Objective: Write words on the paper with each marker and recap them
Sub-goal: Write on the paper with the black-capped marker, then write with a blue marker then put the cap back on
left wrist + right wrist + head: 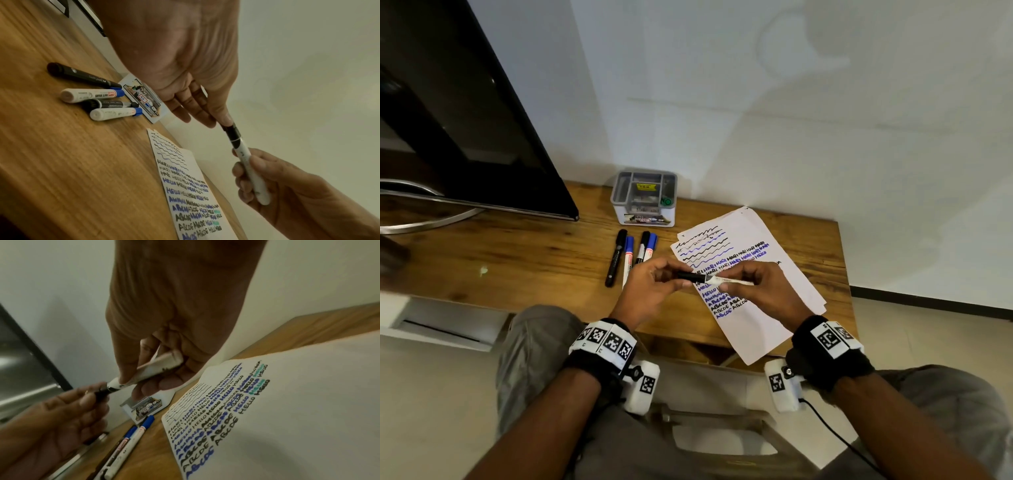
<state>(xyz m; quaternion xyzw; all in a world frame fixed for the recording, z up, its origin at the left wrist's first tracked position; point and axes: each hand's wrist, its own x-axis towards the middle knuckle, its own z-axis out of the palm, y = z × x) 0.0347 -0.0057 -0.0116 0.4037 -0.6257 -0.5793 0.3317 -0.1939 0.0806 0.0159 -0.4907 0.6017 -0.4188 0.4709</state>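
Observation:
A white-barrelled marker (729,281) (254,177) (152,369) is held level above the written-on paper (756,329) (179,164) (298,402). My right hand (726,284) (287,186) (144,374) grips its barrel. My left hand (674,278) (209,116) (82,402) pinches the black cap (686,275) (232,132) (100,393), which meets the barrel's tip end. The nib is hidden. The paper carries wavy lines and rows of black, blue and green words. Several capped markers (633,257) (98,100) (131,443), black and blue, lie side by side left of the paper.
A grey organizer box (643,198) (144,100) (144,407) stands against the wall, with a green marker (666,201) in it. A dark screen (482,120) on a curved metal foot (431,212) fills the table's left. The paper overhangs the table's front edge (688,337).

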